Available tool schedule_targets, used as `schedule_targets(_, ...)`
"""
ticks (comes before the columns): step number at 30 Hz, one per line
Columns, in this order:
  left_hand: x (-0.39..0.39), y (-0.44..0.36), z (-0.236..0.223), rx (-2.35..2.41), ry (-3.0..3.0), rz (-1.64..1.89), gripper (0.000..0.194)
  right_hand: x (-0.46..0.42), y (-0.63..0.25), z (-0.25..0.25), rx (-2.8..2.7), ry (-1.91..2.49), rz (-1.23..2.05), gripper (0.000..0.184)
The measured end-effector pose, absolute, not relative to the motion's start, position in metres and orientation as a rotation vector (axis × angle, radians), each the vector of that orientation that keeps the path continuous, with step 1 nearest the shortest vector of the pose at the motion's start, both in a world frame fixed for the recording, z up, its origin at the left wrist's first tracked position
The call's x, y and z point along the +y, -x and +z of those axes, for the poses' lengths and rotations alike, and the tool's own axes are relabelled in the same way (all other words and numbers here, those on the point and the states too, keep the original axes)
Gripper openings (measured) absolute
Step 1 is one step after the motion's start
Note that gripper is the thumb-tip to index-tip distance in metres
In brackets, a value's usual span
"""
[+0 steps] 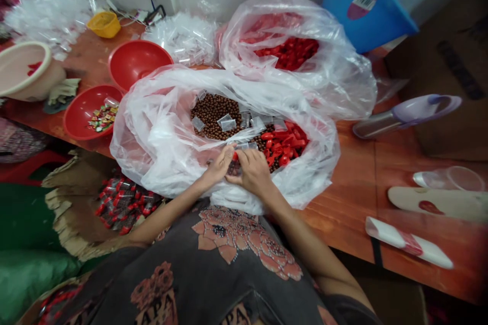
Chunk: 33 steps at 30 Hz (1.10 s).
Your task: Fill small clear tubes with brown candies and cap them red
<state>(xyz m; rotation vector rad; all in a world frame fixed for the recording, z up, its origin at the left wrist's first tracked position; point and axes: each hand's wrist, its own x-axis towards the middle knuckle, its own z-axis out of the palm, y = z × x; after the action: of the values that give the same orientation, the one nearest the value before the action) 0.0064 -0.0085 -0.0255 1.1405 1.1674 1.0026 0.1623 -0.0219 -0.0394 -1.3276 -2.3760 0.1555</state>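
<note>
My left hand (217, 167) and my right hand (254, 170) meet over the near rim of a white plastic bag (152, 147). Both are closed round a small clear container (234, 167) with a bit of red at its top and dark contents, partly hidden by my fingers. Just beyond them in the bag lie many small brown balls (213, 111). Several clear empty containers (226, 122) rest on the balls. To the right of these is a heap of red plastic caps (287, 142).
Behind stands another bag (343, 81) of red pieces. Red bowls (141, 53), a cream basin (26, 68) and piled clear containers (183, 35) are at left and back. A carton (72, 208) of filled containers sits lower left. A steel tumbler (375, 124) lies at right.
</note>
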Motion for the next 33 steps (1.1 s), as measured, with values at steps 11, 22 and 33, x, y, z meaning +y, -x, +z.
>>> schedule_targets(11, 0.109, 0.012, -0.025, 1.428, -2.262, 0.405, 0.032, -0.027, -0.157, -0.035, -2.484, 1.333, 0.324, 0.062)
schedule_targets(22, 0.107, 0.047, -0.037, 1.461, -2.053, 0.248, 0.048, 0.022, -0.247, -0.038, -2.131, 1.685, 0.178, 0.029)
schedule_targets(33, 0.118, 0.061, -0.044, 1.714, -1.320, 0.553, 0.036, 0.051, -0.228, -0.038, -2.493, 1.867, 0.159, 0.022)
